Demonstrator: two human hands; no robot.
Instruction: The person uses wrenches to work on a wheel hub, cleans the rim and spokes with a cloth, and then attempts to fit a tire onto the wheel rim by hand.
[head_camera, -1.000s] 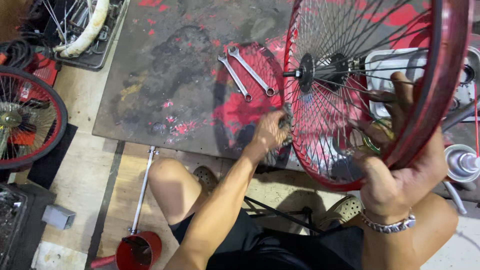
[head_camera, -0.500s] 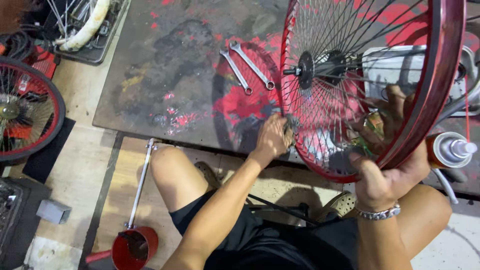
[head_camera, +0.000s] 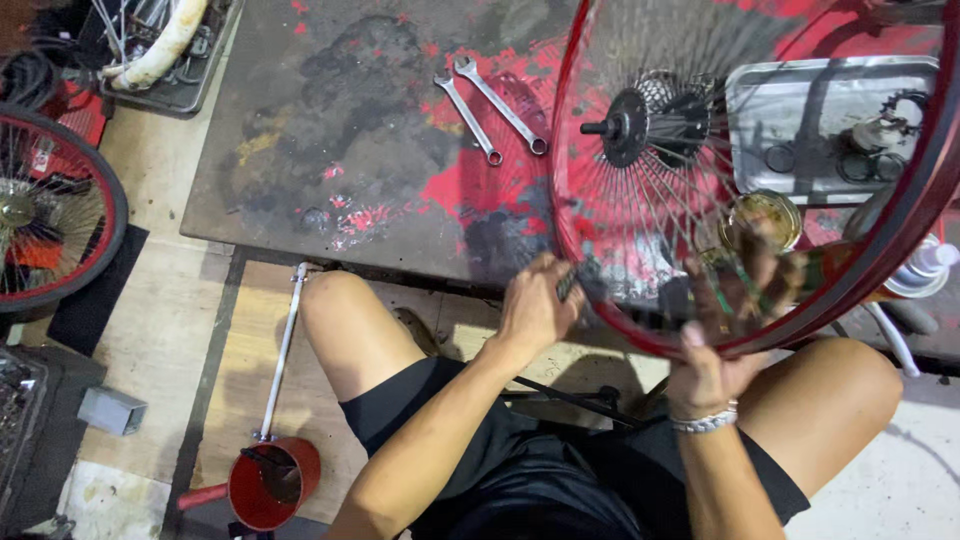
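A red bicycle wheel rim (head_camera: 570, 235) with many thin spokes and a black hub (head_camera: 632, 126) stands tilted in front of me over my lap. My left hand (head_camera: 537, 303) is closed on a small dark tool pressed against the rim's lower left edge. My right hand (head_camera: 722, 330) reaches through the spokes and grips the rim at the bottom, fingers wrapped around it. A beaded bracelet is on my right wrist.
Two wrenches (head_camera: 487, 106) lie on the paint-stained dark mat (head_camera: 330, 150). A metal tray (head_camera: 800, 110) with small parts, a tin (head_camera: 765, 215) and a spray can (head_camera: 920, 270) are at right. Another wheel (head_camera: 50, 215) is far left, a red cup (head_camera: 265, 485) below.
The wheel has shifted right and closer to me. My left hand stays at the rim's lower left edge; my right hand has slid along the bottom of the rim.
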